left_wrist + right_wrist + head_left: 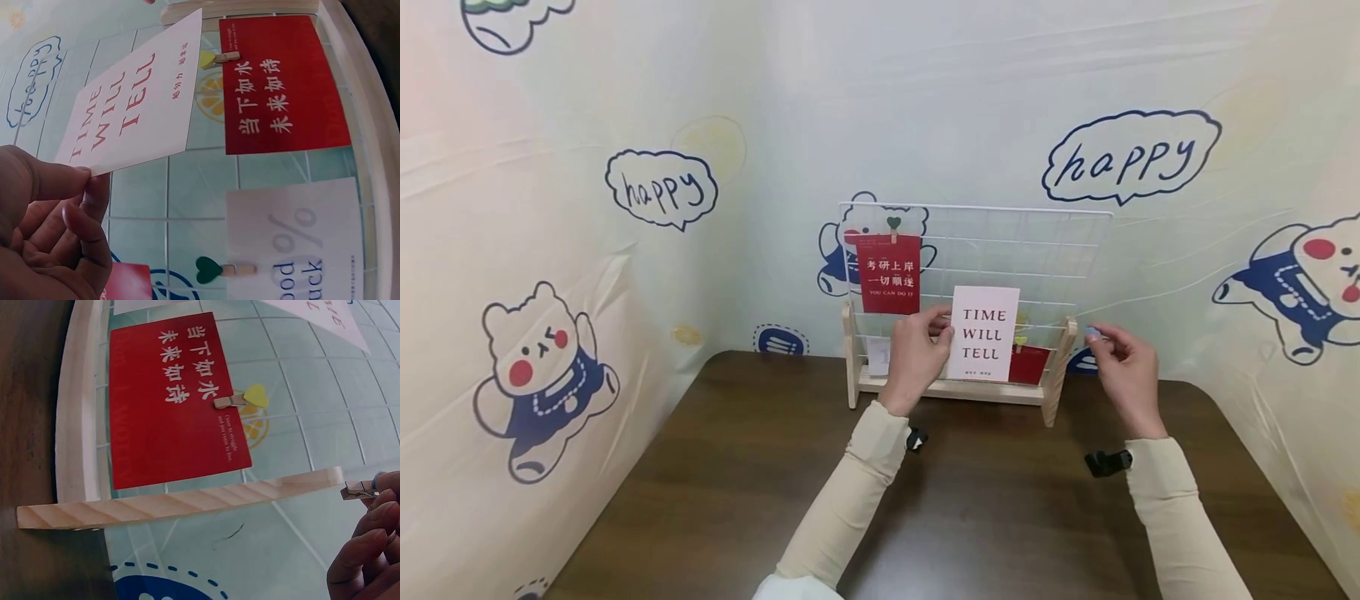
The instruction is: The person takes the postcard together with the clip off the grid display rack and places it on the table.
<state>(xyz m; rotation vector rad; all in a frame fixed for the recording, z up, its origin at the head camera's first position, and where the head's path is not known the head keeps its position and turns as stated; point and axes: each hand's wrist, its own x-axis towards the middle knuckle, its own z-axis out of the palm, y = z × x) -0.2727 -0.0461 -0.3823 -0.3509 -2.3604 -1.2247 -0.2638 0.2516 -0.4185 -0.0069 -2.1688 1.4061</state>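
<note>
the pale card (984, 333) is pinched at its left edge by the left hand (920, 350), long axis upright, on the near side of the wire grid (985, 241); a small clip (357, 490) is pinched by the right hand (1126, 371), right of card and wooden post (1060, 371).

Rack (955, 390) count: one. Table (760, 500) count, below the rack: one. Card count: four; two red cards (888, 292) and one white card (312, 237) on the rack, one pale card (983, 333) before it. Clip count: four; two green clips (893, 223) and one yellow clip (256, 395) on the rack, one blue clip (1092, 333) right of it.
</note>
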